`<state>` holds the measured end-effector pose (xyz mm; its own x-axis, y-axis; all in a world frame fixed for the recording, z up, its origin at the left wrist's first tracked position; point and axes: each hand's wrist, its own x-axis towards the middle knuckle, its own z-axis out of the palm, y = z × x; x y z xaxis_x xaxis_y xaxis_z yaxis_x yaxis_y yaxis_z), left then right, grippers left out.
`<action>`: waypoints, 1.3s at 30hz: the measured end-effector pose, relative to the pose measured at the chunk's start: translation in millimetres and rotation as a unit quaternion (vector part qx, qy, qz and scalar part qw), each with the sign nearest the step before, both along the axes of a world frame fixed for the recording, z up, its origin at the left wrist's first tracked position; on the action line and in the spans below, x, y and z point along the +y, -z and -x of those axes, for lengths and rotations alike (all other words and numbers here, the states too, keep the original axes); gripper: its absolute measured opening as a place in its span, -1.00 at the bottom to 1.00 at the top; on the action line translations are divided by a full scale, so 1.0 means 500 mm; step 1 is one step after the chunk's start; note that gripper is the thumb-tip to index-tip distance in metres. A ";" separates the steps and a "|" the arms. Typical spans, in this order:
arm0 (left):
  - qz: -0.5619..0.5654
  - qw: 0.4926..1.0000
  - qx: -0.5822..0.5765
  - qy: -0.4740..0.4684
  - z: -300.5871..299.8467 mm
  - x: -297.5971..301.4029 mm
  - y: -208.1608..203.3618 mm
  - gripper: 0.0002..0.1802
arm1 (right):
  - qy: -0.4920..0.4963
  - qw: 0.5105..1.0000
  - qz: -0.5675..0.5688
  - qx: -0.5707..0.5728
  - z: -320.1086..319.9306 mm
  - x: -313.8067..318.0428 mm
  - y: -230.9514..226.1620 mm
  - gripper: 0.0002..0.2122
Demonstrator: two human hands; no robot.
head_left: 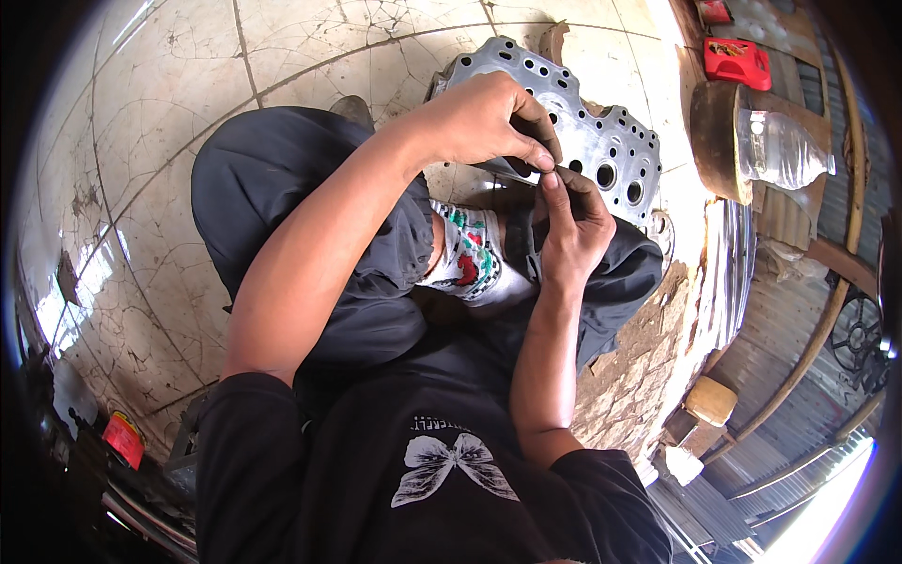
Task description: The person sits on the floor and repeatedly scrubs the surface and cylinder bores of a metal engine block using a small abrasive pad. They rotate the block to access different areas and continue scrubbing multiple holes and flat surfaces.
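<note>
Where my bent legs end, a grey metal engine part (584, 105) sits just beyond them on the tiled floor (164, 150), its flat face full of round holes. Both hands meet in view across its near edge. Left hand (481, 117): fingers curled, thumb and fingertips drawn together. Right hand (575, 226): similar pinch, nearer me, tips meeting the left's. Can't tell if either grips anything; whatever may be between the tips is too small to make out. Patterned white sock (470, 252) shows between my dark trouser legs (282, 183). Off right: wooden block (719, 141), clear plastic bottle (785, 150) touching it in view, red plastic jug (738, 63) near both. Farther round, yellowish container (711, 400) near corrugated sheeting (752, 381). Red can (124, 439) far left.
</note>
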<state>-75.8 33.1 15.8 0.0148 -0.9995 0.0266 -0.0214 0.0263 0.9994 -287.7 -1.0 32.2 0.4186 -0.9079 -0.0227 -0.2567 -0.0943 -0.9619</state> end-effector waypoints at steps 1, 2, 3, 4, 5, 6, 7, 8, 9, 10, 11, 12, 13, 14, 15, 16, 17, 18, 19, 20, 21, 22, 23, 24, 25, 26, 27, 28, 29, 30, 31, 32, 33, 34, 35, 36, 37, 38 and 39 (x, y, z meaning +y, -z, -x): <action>-0.009 1.000 -0.009 -0.012 0.003 0.000 0.000 -0.78 | 0.007 0.999 0.027 0.032 0.002 -0.002 0.003 -0.82; -0.007 1.000 -0.007 -0.019 0.007 0.000 0.001 -0.78 | 0.014 0.996 0.054 0.064 0.007 -0.007 0.008 -0.81; -0.005 1.000 -0.006 -0.027 0.012 -0.002 0.001 -0.78 | 0.020 0.992 0.081 0.096 0.008 -0.009 0.010 -0.79; -0.003 0.999 -0.005 -0.036 0.013 -0.002 0.001 -0.79 | 0.014 0.986 0.127 0.104 0.007 -0.007 0.011 -0.78; 0.001 0.999 -0.007 -0.043 0.012 -0.001 0.001 -0.78 | 0.008 0.979 0.173 0.112 0.003 -0.004 0.012 -0.76; 0.006 0.999 -0.008 -0.049 0.013 -0.002 0.000 -0.78 | 0.003 0.968 0.219 0.120 0.000 0.000 0.012 -0.74; 0.012 0.998 -0.009 -0.055 0.013 -0.002 -0.003 -0.78 | 0.014 0.968 0.216 0.124 -0.005 0.006 0.011 -0.71; 0.000 0.998 -0.005 -0.057 0.014 -0.002 -0.005 -0.78 | 0.034 0.969 0.213 0.125 -0.008 0.009 0.015 -0.72; -0.012 0.998 -0.001 -0.059 0.013 0.001 -0.015 -0.77 | 0.054 0.968 0.209 0.125 -0.013 0.011 0.021 -0.72; -0.024 0.998 0.003 -0.062 0.013 0.004 -0.021 -0.77 | 0.074 0.968 0.205 0.126 -0.016 0.014 0.025 -0.73; -0.002 0.998 -0.001 -0.069 0.018 0.003 -0.017 -0.77 | 0.089 0.975 0.179 0.099 -0.019 0.020 0.025 -0.74; 0.021 0.997 -0.006 -0.078 0.023 0.002 -0.014 -0.76 | 0.102 0.981 0.152 0.070 -0.022 0.027 0.024 -0.75; 0.043 0.995 -0.011 -0.086 0.026 0.002 -0.012 -0.76 | 0.115 0.985 0.125 0.042 -0.026 0.032 0.023 -0.76; 0.042 0.995 -0.010 -0.090 0.026 0.001 -0.010 -0.76 | 0.120 0.984 0.129 0.021 -0.029 0.033 0.027 -0.76; 0.042 0.995 -0.008 -0.092 0.028 0.000 -0.013 -0.75 | 0.126 0.983 0.134 0.000 -0.032 0.033 0.030 -0.75; 0.042 0.995 -0.006 -0.095 0.030 0.000 -0.016 -0.75 | 0.135 0.983 0.118 -0.031 -0.036 0.034 0.032 -0.74; 0.024 0.995 -0.003 -0.093 0.029 -0.001 -0.019 -0.75 | 0.143 0.982 0.103 -0.063 -0.043 0.035 0.031 -0.72; 0.006 0.996 0.000 -0.094 0.025 0.002 -0.028 -0.75 | 0.134 0.986 0.055 -0.081 -0.044 0.033 0.031 -0.72; -0.013 0.995 0.004 -0.094 0.022 0.003 -0.032 -0.76 | 0.124 0.987 0.007 -0.099 -0.043 0.028 0.030 -0.71; -0.013 0.995 0.003 -0.100 0.022 0.002 -0.025 -0.76 | 0.114 0.986 -0.042 -0.116 -0.042 0.023 0.028 -0.71; -0.011 0.994 0.002 -0.104 0.022 -0.002 -0.016 -0.76 | 0.104 0.985 -0.051 -0.126 -0.043 0.019 0.028 -0.71; -0.010 0.994 0.001 -0.109 0.020 -0.006 -0.007 -0.76 | 0.094 0.984 -0.060 -0.136 -0.045 0.015 0.030 -0.72; -0.005 0.994 0.002 -0.109 0.018 -0.010 0.002 -0.76 | 0.084 0.983 -0.070 -0.146 -0.046 0.010 0.033 -0.73; -0.002 0.994 0.004 -0.109 0.016 -0.012 0.006 -0.76 | 0.074 0.982 -0.080 -0.155 -0.045 0.004 0.035 -0.73; 0.002 0.994 0.007 -0.109 0.013 -0.014 0.010 -0.76 | 0.058 0.984 -0.085 -0.142 -0.042 -0.005 0.033 -0.74; 0.001 0.994 -0.001 -0.106 0.009 -0.016 0.015 -0.76 | 0.052 0.986 -0.083 -0.132 -0.041 -0.013 0.033 -0.74; 0.001 0.995 -0.009 -0.102 0.005 -0.018 0.016 -0.77 | 0.047 0.988 -0.079 -0.121 -0.042 -0.022 0.033 -0.75; 0.000 0.995 -0.017 -0.099 0.000 -0.020 0.018 -0.77 | 0.042 0.990 -0.076 -0.111 -0.042 -0.032 0.033 -0.75; -0.006 0.994 -0.008 -0.105 -0.006 -0.025 0.028 -0.78 | 0.034 0.993 -0.065 -0.092 -0.040 -0.045 0.040 -0.73; -0.012 0.993 0.000 -0.113 -0.017 -0.030 0.042 -0.79 | 0.025 0.999 -0.012 -0.028 -0.049 -0.050 0.043 -0.73; -0.031 0.991 0.010 -0.128 -0.032 -0.038 0.051 -0.81 | 0.021 0.998 0.043 0.036 -0.057 -0.054 0.044 -0.73; -0.047 0.985 0.061 -0.153 -0.048 -0.043 0.060 -0.78 | 0.017 0.990 0.098 0.100 -0.063 -0.058 0.045 -0.73; -0.062 0.977 -0.002 -0.205 -0.067 -0.039 0.061 -0.75 | 0.005 0.980 0.135 0.147 -0.073 -0.059 0.049 -0.74; -0.076 0.961 -0.065 -0.256 -0.082 -0.036 0.061 -0.72 | -0.018 0.953 0.190 0.236 -0.080 -0.056 0.040 -0.75; -0.106 0.942 -0.111 -0.299 -0.088 -0.036 0.060 -0.71 | -0.036 0.939 0.229 0.255 -0.087 -0.056 0.044 -0.76; -0.134 0.918 -0.155 -0.340 -0.091 -0.038 0.060 -0.69 | -0.053 0.922 0.268 0.275 -0.093 -0.059 0.047 -0.77; -0.161 0.890 -0.197 -0.379 -0.092 -0.039 0.060 -0.67 | -0.057 0.917 0.283 0.275 -0.098 -0.059 0.050 -0.78; -0.178 0.892 -0.199 -0.366 -0.090 -0.041 0.060 -0.64 | -0.061 0.912 0.299 0.275 -0.103 -0.060 0.053 -0.79; -0.195 0.893 -0.200 -0.354 -0.089 -0.041 0.060 -0.61 | -0.067 0.907 0.313 0.273 -0.109 -0.060 0.056 -0.81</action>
